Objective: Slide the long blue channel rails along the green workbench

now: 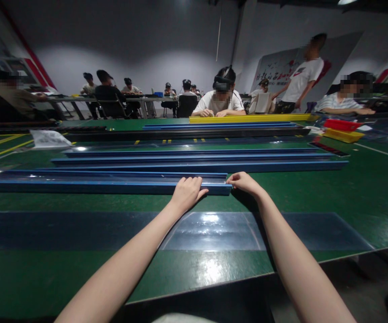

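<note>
A long blue channel strip (113, 186) lies across the green table, with a shiny clear lining (140, 178) between its raised edges. Near its right end, my left hand (187, 190) is closed over the front edge, thumb on the near side and fingers over the top. My right hand (242, 181) is at the very end of the strip, thumb and fingers pinched together. A small pale bit shows at those fingertips, too small to name. Closer to me, a long clear plastic sheet (210, 231) lies flat beneath my forearms.
Beyond are more blue strips (200, 166), a black strip (187, 133) and a yellow strip (250, 119). Red (342, 125) and yellow trays (343, 135) stand at the right, a crumpled clear bag (50, 139) at the left. A person (219, 101) works across the table.
</note>
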Demonstrator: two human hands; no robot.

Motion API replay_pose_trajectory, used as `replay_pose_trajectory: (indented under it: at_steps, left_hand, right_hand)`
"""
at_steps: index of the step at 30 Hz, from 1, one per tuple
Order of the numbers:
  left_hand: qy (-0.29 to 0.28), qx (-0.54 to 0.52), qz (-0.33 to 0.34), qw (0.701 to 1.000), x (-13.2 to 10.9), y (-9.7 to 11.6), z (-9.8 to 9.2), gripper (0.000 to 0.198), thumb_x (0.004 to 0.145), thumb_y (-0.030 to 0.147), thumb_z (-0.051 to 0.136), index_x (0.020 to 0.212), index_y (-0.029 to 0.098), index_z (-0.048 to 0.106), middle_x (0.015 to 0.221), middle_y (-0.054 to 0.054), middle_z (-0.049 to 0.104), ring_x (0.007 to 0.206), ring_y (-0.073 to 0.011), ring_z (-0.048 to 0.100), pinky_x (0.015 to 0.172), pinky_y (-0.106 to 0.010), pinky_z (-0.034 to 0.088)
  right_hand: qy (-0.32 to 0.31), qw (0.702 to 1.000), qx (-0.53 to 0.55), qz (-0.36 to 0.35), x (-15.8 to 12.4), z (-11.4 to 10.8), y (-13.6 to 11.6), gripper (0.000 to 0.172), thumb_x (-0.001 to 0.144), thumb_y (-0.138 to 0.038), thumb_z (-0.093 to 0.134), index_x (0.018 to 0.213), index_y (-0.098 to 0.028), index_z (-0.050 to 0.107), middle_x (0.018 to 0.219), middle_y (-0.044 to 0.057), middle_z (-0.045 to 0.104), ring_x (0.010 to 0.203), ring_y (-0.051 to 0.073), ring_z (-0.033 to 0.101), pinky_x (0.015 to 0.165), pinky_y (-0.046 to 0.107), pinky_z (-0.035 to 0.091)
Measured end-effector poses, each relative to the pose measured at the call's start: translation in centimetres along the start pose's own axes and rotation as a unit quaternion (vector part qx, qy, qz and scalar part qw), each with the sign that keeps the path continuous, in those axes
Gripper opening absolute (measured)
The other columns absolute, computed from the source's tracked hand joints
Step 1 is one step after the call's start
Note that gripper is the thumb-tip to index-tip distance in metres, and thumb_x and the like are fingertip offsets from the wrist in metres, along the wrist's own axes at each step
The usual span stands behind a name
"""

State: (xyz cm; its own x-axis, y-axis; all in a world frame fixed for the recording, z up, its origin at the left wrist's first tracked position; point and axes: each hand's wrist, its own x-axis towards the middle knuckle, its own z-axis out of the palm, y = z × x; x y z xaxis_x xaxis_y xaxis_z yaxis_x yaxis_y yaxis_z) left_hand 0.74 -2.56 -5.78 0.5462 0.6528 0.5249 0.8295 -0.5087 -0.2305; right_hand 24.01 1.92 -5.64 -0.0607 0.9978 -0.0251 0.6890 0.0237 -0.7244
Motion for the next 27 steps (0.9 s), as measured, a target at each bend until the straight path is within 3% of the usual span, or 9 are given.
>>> replay_pose_trajectory:
  at_steps: [14, 27]
  left_hand:
    - [-0.013, -0.019, -0.015, 1.000, 0.13, -0.01, -0.20, 0.034, 0.085, 0.047, 0.044, 0.083, 0.014, 0.050, 0.073, -0.006, 0.061, 0.070, -0.0195, 0.056, 0.063, -0.029, 0.031]
    - [-0.031, -0.035, -0.034, 0.998, 0.28, 0.02, -0.55, 0.035, 0.084, 0.048, 0.045, 0.082, 0.014, 0.051, 0.072, -0.007, 0.061, 0.070, -0.0197, 0.057, 0.062, -0.029, 0.034]
  right_hand:
    - [0.006, 1.000, 0.006, 0.010, -0.08, 0.18, -0.40, 0.014, 0.062, -0.024, 0.062, 0.064, -0.012, 0.067, 0.050, 0.001, 0.058, 0.049, 0.009, 0.050, 0.050, 0.019, 0.038]
    - [0.007, 1.000, -0.002, 0.013, 0.04, 0.35, -0.42, 0.017, 0.064, -0.024, 0.058, 0.066, -0.011, 0.068, 0.058, 0.004, 0.063, 0.053, 0.010, 0.052, 0.052, 0.019, 0.039]
